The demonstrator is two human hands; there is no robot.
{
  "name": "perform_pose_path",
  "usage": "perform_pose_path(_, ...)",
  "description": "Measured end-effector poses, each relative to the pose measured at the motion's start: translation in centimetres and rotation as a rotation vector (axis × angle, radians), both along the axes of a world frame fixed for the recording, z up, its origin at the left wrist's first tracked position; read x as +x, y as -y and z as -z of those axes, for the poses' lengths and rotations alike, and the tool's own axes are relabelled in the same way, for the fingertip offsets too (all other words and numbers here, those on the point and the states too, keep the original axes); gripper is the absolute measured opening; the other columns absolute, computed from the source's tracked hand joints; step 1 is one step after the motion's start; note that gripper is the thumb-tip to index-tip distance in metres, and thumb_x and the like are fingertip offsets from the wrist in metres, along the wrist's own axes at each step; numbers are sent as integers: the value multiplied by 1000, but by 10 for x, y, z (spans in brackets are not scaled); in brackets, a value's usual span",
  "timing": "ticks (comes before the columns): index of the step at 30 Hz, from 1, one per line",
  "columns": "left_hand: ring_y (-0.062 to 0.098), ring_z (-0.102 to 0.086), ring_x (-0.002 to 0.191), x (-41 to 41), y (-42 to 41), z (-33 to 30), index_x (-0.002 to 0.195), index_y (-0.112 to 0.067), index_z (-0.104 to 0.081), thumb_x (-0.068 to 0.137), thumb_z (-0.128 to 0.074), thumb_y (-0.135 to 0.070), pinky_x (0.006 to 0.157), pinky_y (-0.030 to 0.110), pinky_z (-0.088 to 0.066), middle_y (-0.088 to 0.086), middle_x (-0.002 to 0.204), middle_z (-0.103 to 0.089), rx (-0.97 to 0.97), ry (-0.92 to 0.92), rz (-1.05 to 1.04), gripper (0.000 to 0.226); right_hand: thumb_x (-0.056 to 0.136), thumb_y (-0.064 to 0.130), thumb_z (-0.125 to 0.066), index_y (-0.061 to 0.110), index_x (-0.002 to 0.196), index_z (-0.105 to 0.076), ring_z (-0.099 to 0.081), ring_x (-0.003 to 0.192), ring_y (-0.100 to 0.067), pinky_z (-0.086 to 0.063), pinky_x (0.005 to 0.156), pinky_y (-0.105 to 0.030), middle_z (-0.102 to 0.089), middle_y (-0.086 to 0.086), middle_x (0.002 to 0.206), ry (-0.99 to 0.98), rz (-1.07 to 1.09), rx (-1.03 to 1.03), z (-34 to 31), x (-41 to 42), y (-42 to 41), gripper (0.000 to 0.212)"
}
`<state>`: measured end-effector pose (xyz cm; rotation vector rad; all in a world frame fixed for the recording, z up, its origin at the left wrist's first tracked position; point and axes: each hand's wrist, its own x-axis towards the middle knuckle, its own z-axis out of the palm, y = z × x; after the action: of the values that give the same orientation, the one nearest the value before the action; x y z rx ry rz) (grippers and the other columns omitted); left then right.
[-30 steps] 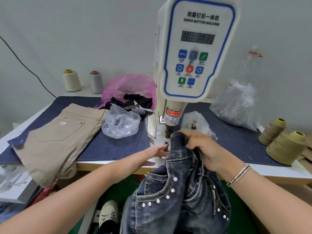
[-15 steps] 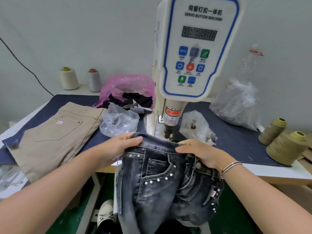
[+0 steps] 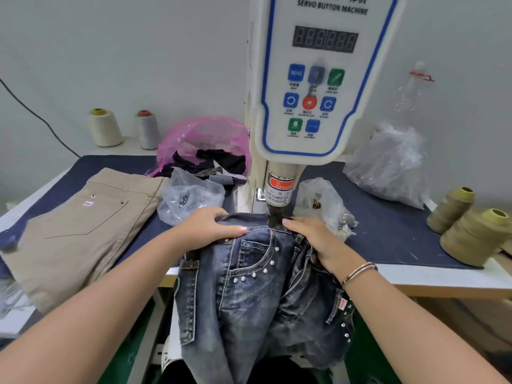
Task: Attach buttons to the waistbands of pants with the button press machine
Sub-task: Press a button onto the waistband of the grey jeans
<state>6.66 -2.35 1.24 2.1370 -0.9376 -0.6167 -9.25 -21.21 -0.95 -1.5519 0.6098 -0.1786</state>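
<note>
While the waistband (image 3: 249, 217) of the dark studded jeans (image 3: 257, 286) sits under the press head (image 3: 275, 214) of the servo button machine (image 3: 313, 79), my job is to keep the denim flat and the mark right under the punch. I judge the band should be pulled taut between my two hands, with no fold or belt loop caught beneath, and the layers squared before anything is triggered. The warning label on the ram tells me to mind my fingers, and I think that is the real risk: my right fingertips lie just beside the punch, so I would slide them back a little before pressing.

My left hand (image 3: 210, 228) lies palm down on the waistband to the left of the punch, fingers fairly straight and pointing right, pressing the cloth rather than gripping it. My right hand (image 3: 313, 239) rests on the band to the right, fingers extended toward the punch, thumb side tucked into the denim; whether it pinches a fold underneath I cannot tell. Both forearms reach in from below, and the rest of the jeans hangs off the table edge (image 3: 443, 275) toward me. I cannot see a button on the die.
</note>
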Motion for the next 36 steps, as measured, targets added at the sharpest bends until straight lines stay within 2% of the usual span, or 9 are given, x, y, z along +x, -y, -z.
perform_pose_path(4,-4,-57,79,4,0,10,87,-36,-55,87,-68,-39,59,4,-36,-18,89,-62,-98,32,37,13,65,49,-71,19,97,-74,-52,111,-55,-28,100,-70,-72,-15,104,10,-28,-5,2,0,-2,44)
perform_pose_path(7,9,-65,89,2,4,18,98,-24,-61,90,-66,-31,74,15,-46,-4,98,-70,-173,-62,14,12,68,48,-70,19,97,-74,-55,97,-46,-42,80,-54,-71,-16,103,24,-20,12,2,1,-2,42)
perform_pose_path(11,17,-67,90,0,3,25,101,-15,-61,92,-65,-25,83,29,-48,10,102,-71,-262,-194,-30,14,78,43,-68,18,98,-74,-54,96,-38,-36,90,-63,-70,-18,106,29,-2,3,4,2,-2,33)
perform_pose_path(14,9,-66,82,0,0,28,102,-14,-62,91,-65,-23,73,18,-48,5,98,-71,-309,-256,-42,14,77,44,-69,20,94,-75,-53,96,-37,-36,91,-61,-69,-19,106,26,1,2,3,2,-3,30)
perform_pose_path(20,12,-67,83,-1,-2,29,101,-14,-64,91,-66,-20,80,26,-50,1,92,-72,-348,-316,-43,12,71,47,-69,21,93,-76,-54,93,-38,-33,80,-46,-70,-20,104,36,-4,20,1,1,-6,35)
perform_pose_path(25,9,-67,77,-1,-1,30,95,-17,-63,89,-67,-20,77,26,-50,-3,85,-72,-364,-334,-43,7,82,38,-66,15,99,-73,-54,97,-46,-34,84,-52,-68,-24,107,53,-4,12,2,0,-4,29)
perform_pose_path(27,10,-67,78,-1,-2,30,95,-17,-64,89,-68,-20,80,28,-50,-3,86,-72,-364,-339,-34,8,86,36,-64,16,99,-73,-59,84,-43,-47,67,-41,-68,-24,105,33,-16,-3,1,0,-4,26)
perform_pose_path(30,13,-68,81,0,-3,30,96,-19,-64,88,-68,-22,86,34,-50,-2,87,-73,-356,-332,-26,9,87,37,-63,20,95,-74,-57,61,-27,-36,40,-20,-71,-20,97,14,-25,-24,-1,0,-5,22)
perform_pose_path(36,18,-69,87,-6,-8,21,99,-20,-66,78,-67,-47,92,40,-49,6,98,-74,-355,-378,2,33,64,47,-73,13,96,-73,-50,96,-43,-27,83,-48,-61,-31,112,39,-16,57,-3,-4,-11,47)
